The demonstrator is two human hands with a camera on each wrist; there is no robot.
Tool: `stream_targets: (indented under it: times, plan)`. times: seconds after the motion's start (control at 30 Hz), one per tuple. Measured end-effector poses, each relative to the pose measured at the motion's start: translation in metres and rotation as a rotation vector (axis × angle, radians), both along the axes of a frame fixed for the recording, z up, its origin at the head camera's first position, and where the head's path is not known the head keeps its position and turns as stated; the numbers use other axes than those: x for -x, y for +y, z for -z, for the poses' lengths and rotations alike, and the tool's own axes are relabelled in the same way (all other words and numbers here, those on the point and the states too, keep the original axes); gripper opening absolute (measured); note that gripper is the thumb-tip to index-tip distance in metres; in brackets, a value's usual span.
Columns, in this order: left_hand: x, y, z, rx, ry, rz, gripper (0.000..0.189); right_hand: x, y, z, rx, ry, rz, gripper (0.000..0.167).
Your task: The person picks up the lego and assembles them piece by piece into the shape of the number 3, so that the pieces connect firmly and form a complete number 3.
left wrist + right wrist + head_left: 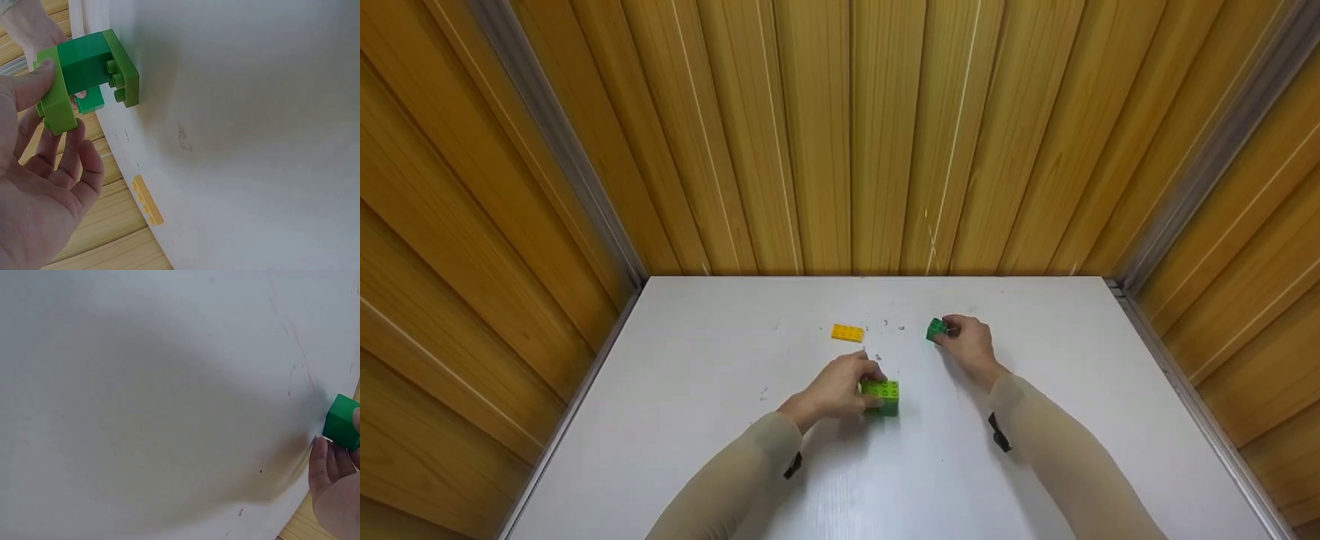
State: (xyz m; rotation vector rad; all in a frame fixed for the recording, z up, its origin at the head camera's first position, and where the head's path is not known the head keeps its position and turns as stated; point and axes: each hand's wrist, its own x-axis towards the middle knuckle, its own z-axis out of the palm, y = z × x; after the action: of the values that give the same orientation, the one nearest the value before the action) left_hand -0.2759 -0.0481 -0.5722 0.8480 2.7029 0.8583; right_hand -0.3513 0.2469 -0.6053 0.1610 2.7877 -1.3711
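Note:
My left hand [838,386] holds a small stack of toy building bricks [889,397] over the middle of the table, thumb on one side and fingers on the other. In the left wrist view the stack shows a light green top brick [56,93], a darker green brick [84,59] under it and a light green base brick [126,67], which overhangs with bare studs. Farther back and to the right, my right hand [973,346] pinches a dark green brick [936,329]. The fingers partly cover this brick in the right wrist view.
A flat yellow brick [847,333] lies studs up on the white table [697,420], behind my left hand. Small dark marks dot the tabletop near it. Wood-patterned panels [885,135] rise behind the table and at both sides.

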Motion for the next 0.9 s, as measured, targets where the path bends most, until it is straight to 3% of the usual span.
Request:
stream_targets:
  times: [0.33, 0.9]
  plan:
    - [0.002, -0.003, 0.002, -0.028, 0.050, 0.043, 0.029, 0.000, 0.002, -0.003, -0.010, 0.041, -0.004, 0.051]
    - [-0.001, -0.001, 0.001, -0.012, 0.013, 0.013, 0.029, -0.007, -0.006, -0.014, 0.030, 0.000, 0.014, 0.053]
